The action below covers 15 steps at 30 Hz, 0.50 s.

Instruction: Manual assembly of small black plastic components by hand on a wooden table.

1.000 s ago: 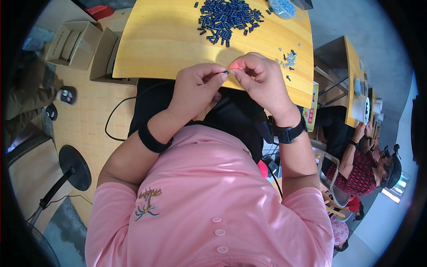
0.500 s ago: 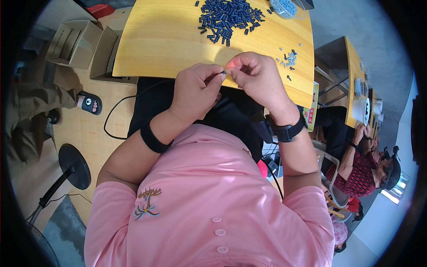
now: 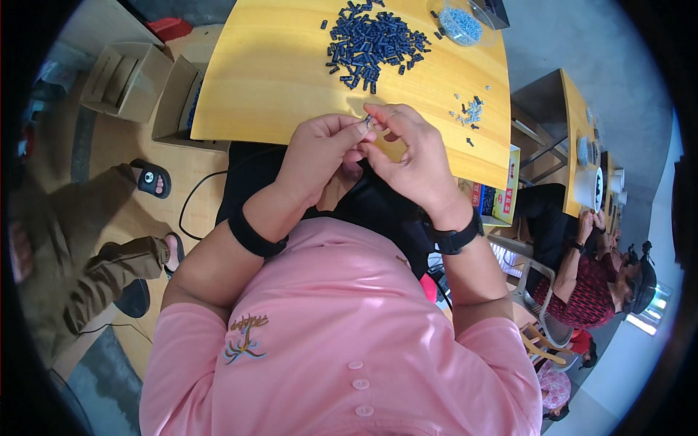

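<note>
My left hand (image 3: 318,154) is closed, its thumb and forefinger pinching a small dark tubular part (image 3: 368,119) just over the table's near edge. My right hand (image 3: 418,156) is curled against it, forefinger at the part's upper end and thumb lower down by the left fingertips. The fingers hide most of the part. Beyond the hands, a heap of small black tubular parts (image 3: 376,45) lies on the yellow wooden table (image 3: 269,80). To the right is a little scatter of small silvery pieces (image 3: 472,111), a few black ones among them.
A clear round tub (image 3: 461,26) of small pale blue pieces stands at the far right of the table. Cardboard boxes (image 3: 125,80) sit on the floor at left, where a person's legs (image 3: 123,269) show. Another person (image 3: 582,291) sits at a table on the right.
My right forefinger and thumb have spread from a tight pinch around the part. The view has shifted slightly. At left, the other person's legs have moved, with a second foot now showing.
</note>
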Motion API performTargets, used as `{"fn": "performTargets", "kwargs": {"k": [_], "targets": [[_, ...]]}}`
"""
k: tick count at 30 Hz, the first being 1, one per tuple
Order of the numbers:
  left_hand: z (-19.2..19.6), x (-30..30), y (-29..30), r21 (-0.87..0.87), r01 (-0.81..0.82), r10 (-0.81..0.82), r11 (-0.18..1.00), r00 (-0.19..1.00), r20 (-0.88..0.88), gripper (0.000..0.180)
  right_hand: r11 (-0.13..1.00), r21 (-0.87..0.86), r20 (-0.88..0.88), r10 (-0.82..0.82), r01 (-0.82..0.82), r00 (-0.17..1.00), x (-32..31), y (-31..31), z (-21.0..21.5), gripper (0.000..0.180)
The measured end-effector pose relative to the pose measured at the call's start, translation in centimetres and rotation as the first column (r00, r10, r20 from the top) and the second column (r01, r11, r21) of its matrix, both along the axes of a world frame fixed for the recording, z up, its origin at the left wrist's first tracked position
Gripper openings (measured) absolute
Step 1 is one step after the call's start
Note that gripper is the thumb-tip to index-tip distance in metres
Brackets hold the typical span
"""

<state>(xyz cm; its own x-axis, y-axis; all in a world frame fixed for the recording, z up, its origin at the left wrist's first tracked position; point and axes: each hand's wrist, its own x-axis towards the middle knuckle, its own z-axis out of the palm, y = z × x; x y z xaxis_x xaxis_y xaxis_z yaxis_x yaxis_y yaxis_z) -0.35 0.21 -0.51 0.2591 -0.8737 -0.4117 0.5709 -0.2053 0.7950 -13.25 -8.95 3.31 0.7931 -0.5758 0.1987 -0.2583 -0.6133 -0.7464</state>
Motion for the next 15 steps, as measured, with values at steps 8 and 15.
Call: {"fn": "performTargets", "kwargs": {"k": [8,15], "targets": [[-0.8,-0.3,0.1,-0.028,0.061,-0.065,0.998,0.975,-0.211,0.019,0.968,-0.236,0.064,-0.072,0.085,0.995,0.3,1.0,-1.9,0.036],[-0.6,-0.3,0.5,0.046,0.088,-0.078,0.995,0.981,-0.176,0.02,0.972,-0.23,0.081,-0.03,0.048,0.996,0.0,1.0,-2.3,0.035]]}}
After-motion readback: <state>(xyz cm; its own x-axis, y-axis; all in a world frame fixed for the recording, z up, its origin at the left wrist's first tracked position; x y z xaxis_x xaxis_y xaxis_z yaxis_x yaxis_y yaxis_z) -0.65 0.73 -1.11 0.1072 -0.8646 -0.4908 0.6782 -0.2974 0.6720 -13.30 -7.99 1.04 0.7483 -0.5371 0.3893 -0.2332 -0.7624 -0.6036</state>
